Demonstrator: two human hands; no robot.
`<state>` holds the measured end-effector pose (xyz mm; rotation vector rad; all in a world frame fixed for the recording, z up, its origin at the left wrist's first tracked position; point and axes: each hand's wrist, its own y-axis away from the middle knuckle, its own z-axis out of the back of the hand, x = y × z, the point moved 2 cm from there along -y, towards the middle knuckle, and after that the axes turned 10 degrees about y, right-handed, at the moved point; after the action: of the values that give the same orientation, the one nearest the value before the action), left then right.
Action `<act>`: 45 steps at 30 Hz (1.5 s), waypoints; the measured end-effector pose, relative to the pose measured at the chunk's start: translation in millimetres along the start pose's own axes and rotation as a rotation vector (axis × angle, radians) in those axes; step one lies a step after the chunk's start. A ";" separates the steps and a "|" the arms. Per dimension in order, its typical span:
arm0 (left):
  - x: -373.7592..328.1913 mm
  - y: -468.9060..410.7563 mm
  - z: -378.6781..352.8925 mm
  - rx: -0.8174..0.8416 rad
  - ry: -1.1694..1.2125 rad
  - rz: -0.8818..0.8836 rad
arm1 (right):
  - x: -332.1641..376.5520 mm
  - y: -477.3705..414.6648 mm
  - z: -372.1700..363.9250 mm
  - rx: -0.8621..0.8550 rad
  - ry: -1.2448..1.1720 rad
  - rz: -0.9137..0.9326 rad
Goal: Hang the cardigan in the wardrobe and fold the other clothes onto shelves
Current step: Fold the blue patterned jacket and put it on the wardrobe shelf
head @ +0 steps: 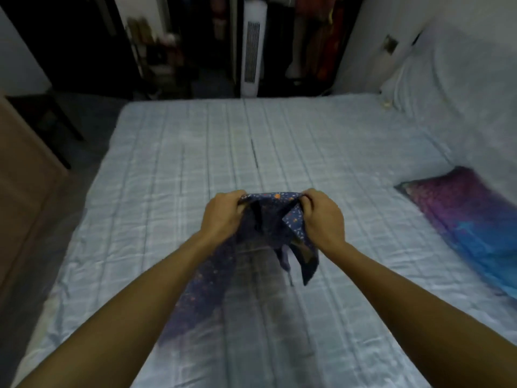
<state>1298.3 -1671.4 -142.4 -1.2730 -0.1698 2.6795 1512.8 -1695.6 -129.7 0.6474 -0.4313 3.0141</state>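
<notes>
item under handling: a dark navy fabric garment with small orange and white speckles (268,219), held at centre frame above the pale blue striped quilted bed (307,141). the left hand (223,212) and the right hand (321,217) each pinch one end of its upper edge, fingers curled tight over the cloth.

that edge runs left to right across the frame between the two fists and looks taut. the rest hangs down and trails toward the lower left, blurred, so whether its hem touches the quilt cannot be told. both hands sit equally near the cloth; neither leads.

judged step: opening the piece out for a fold. this calls for laying the hanging length flat on the quilt below the hands.

the nearest other object, a purple and blue patterned cushion (475,219), lies at the right of the frame, well apart. a white tower fan (251,51) stands at top centre beyond the bed's far edge. just right of it is a dark wardrobe opening with reddish hanging clothes (321,37). a brown wooden panel (22,177) fills the left edge.
</notes>
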 end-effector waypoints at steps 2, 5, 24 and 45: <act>-48.8 -5.3 20.9 -0.036 0.030 -0.043 | 11.9 -12.3 43.5 -0.081 -0.094 -0.039; -115.0 -7.2 42.2 -0.088 0.056 -0.076 | 21.7 -19.5 101.8 -0.142 -0.242 -0.087; -355.8 75.4 -40.6 -0.307 0.180 -0.280 | 24.2 -22.5 351.9 -0.204 -0.406 0.181; -359.6 -23.5 45.6 -0.248 0.118 -0.194 | -85.8 -43.9 446.1 -0.497 0.048 -0.107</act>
<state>1488.7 -1722.2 162.7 -1.3972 -0.5934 2.4690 1772.7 -1773.2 237.3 0.5327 -1.0541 2.6513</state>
